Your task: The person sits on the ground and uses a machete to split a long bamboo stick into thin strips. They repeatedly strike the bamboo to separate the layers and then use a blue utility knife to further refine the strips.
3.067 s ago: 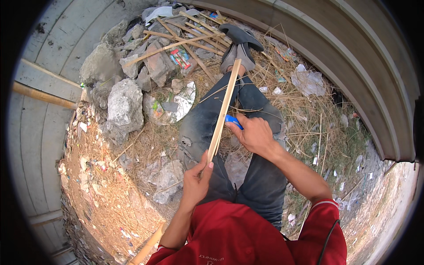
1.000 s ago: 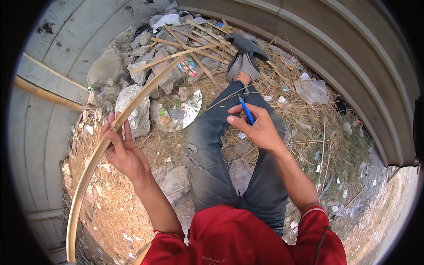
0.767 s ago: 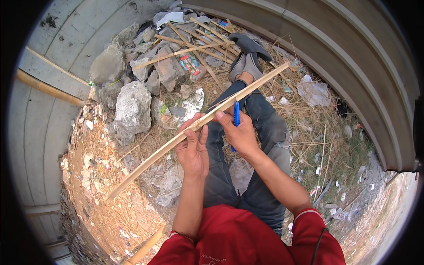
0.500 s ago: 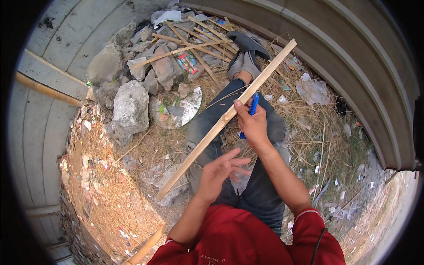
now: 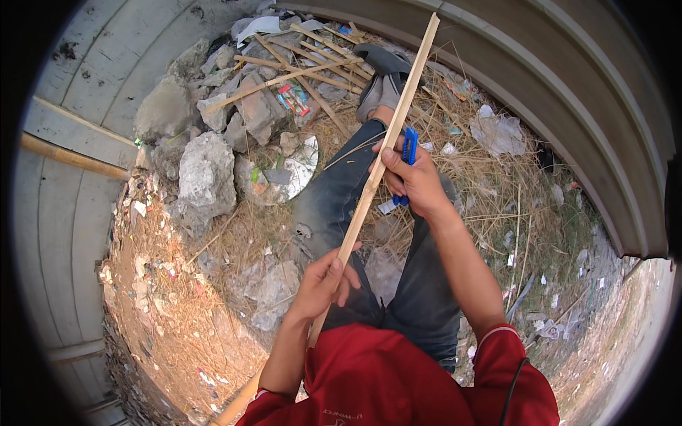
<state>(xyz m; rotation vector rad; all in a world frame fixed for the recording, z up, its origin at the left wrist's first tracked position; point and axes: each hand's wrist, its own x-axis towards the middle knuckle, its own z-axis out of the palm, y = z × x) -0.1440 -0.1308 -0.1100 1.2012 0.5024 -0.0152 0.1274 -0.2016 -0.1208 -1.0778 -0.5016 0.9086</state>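
Note:
A long pale bamboo strip (image 5: 406, 92) with a node near its middle slants over my legs, its far end up by my shoes and its near end against my red shirt. My right hand (image 5: 423, 183) is closed around it just above the node. The same hand also holds a blue utility knife (image 5: 410, 147) alongside the strip; I cannot make out its blade. Lower down, my left hand (image 5: 317, 290) grips the strip near my lap, thumb on top, some fingers curled loosely beneath.
Beyond my legs, several more bamboo strips (image 5: 323, 69) lie criss-crossed next to broken concrete lumps (image 5: 206, 174). Dry straw and litter cover the ground. A corrugated metal wall (image 5: 568, 92) curves along the right, and grey panels (image 5: 60, 234) stand at the left.
My left hand has gone from spread and free to gripping the strip's lower part. The strip has turned steeper, its near end drawn toward my shirt. My right hand still holds strip and knife.

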